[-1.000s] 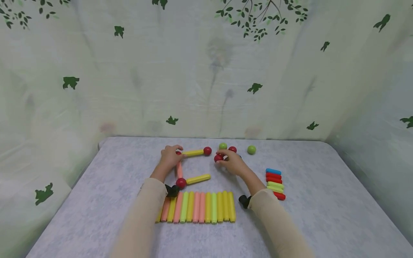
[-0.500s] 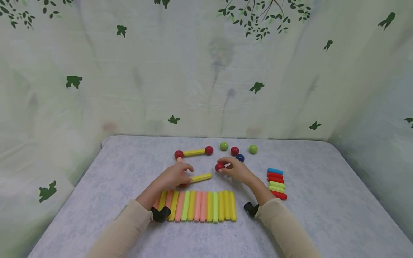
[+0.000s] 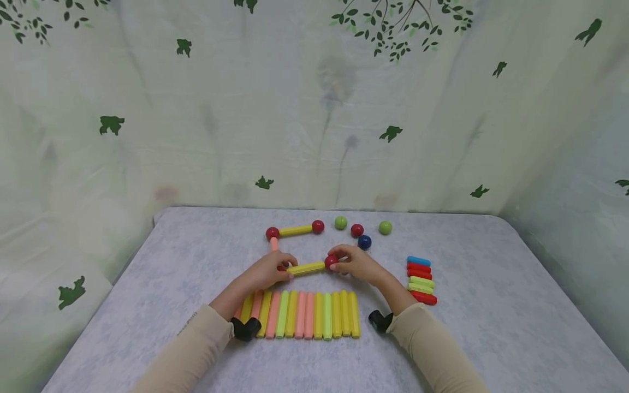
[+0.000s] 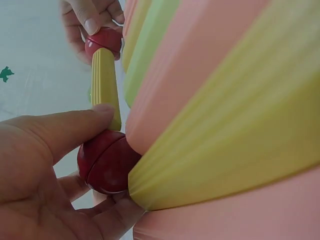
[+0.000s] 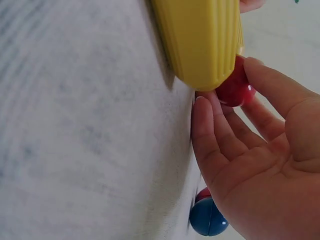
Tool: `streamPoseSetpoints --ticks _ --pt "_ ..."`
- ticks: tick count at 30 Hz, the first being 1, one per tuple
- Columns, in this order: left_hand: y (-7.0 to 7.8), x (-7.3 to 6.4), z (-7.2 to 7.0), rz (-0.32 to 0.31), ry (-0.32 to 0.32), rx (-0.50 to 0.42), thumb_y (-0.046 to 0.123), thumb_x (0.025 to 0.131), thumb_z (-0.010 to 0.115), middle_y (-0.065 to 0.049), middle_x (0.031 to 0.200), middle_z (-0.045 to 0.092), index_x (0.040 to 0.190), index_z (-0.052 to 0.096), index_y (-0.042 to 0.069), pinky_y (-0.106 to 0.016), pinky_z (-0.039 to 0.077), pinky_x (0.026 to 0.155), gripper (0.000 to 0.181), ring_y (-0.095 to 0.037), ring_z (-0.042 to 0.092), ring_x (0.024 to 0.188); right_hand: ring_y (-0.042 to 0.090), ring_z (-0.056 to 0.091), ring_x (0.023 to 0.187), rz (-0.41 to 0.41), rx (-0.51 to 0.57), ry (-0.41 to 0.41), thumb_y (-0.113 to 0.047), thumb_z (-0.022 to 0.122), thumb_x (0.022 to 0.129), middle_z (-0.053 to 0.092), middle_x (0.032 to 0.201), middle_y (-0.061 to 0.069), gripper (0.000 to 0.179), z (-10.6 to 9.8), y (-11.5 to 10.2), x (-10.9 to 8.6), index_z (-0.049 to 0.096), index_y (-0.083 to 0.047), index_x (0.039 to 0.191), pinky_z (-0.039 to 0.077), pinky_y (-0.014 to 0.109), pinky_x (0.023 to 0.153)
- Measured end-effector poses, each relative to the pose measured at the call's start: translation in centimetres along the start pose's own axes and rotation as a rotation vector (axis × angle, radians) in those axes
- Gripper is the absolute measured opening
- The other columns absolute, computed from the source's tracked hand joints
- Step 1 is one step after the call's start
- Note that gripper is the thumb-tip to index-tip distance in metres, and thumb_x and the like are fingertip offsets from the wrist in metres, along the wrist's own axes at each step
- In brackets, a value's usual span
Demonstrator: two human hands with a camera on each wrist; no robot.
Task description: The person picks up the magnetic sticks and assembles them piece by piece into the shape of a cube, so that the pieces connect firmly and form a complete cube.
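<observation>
Head view: left hand (image 3: 269,270) bent over the left end of a yellow stick (image 3: 307,268); right hand (image 3: 356,262) pinches a red end ball (image 3: 331,262) against the stick's right end. Pink stick (image 3: 274,243) runs from beyond the left hand to a far red ball (image 3: 272,233), where a second yellow stick (image 3: 296,231) begins, tipped with another red ball (image 3: 318,226). Row of long sticks (image 3: 308,315) nearer the person; short sticks (image 3: 420,279) (blue, red, lime) off to the right.

Left wrist view: thumb lies on the yellow stick's near end, fingers curled under a red corner ball (image 4: 107,162); little gap left in the grip.

Right wrist view: thumb and fingers close about the end ball (partly hidden by a foreground yellow stick). Blue ball (image 5: 209,217) sits beyond the palm.
</observation>
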State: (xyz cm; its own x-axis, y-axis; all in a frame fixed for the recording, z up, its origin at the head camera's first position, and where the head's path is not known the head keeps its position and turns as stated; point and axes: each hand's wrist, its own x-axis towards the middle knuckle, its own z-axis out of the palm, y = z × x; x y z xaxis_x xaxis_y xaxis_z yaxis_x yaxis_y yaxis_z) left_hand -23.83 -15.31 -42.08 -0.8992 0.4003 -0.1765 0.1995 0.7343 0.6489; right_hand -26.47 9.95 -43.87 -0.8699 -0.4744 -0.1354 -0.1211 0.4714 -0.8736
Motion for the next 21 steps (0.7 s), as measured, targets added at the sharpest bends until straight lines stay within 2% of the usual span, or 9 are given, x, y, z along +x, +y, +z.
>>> streamPoseSetpoints --ticks 4,9,12,15,17,21 --pt "-0.1 0.1 -0.1 0.024 0.004 0.012 0.011 0.083 0.065 -0.002 0.092 0.055 0.102 0.063 0.013 -0.034 0.045 0.075 0.020 -0.017 0.049 0.082 0.020 0.056 0.087 0.011 -0.025 0.004 -0.019 0.064 0.084 0.054 0.111 0.007 0.038 -0.1 -0.3 -0.4 0.053 -0.009 0.120 0.049 0.031 0.072" --pt "-0.3 -0.1 -0.1 0.005 0.012 0.012 0.013 0.082 0.066 -0.002 0.099 0.049 0.100 0.063 0.017 -0.032 0.044 0.074 0.019 -0.017 0.047 0.084 0.020 0.053 0.090 0.055 -0.169 0.054 -0.025 0.065 0.083 0.054 0.106 0.003 0.042 -0.5 -0.7 -2.1 0.051 -0.013 0.121 0.048 0.033 0.073" --pt "-0.3 -0.3 -0.2 -0.034 0.036 -0.009 0.016 0.080 0.068 -0.003 0.108 0.042 0.102 0.063 0.020 -0.029 0.043 0.071 0.023 -0.018 0.046 0.085 0.020 0.052 0.085 0.066 -0.209 0.027 -0.026 0.066 0.083 0.052 0.098 0.003 0.043 -0.6 -0.7 -3.7 0.050 -0.013 0.121 0.047 0.032 0.070" --pt "-0.3 -0.4 -0.3 -0.072 0.092 -0.038 0.023 0.079 0.070 -0.006 0.121 0.034 0.113 0.058 0.020 -0.032 0.044 0.074 0.037 -0.021 0.046 0.090 0.018 0.051 0.080 0.074 -0.239 -0.024 -0.028 0.066 0.082 0.051 0.093 0.002 0.045 -0.6 -0.6 -5.3 0.050 -0.013 0.121 0.047 0.030 0.066" --pt "-0.4 -0.4 -0.3 -0.117 0.142 -0.077 0.026 0.080 0.069 -0.011 0.129 0.028 0.124 0.049 0.018 -0.038 0.045 0.080 0.049 -0.025 0.046 0.096 0.018 0.050 0.077 0.081 -0.262 -0.053 -0.027 0.067 0.081 0.050 0.091 0.002 0.046 -0.5 -0.5 -6.2 0.049 -0.012 0.121 0.046 0.029 0.064" --pt "-0.7 -0.4 -0.4 -0.218 0.214 -0.142 0.028 0.084 0.064 -0.021 0.135 0.020 0.139 0.026 0.013 -0.050 0.039 0.089 0.068 -0.033 0.042 0.108 0.017 0.049 0.064 0.099 -0.302 -0.105 -0.029 0.067 0.081 0.050 0.079 0.003 0.045 -0.2 -0.1 -7.5 0.049 -0.013 0.119 0.043 0.028 0.056"
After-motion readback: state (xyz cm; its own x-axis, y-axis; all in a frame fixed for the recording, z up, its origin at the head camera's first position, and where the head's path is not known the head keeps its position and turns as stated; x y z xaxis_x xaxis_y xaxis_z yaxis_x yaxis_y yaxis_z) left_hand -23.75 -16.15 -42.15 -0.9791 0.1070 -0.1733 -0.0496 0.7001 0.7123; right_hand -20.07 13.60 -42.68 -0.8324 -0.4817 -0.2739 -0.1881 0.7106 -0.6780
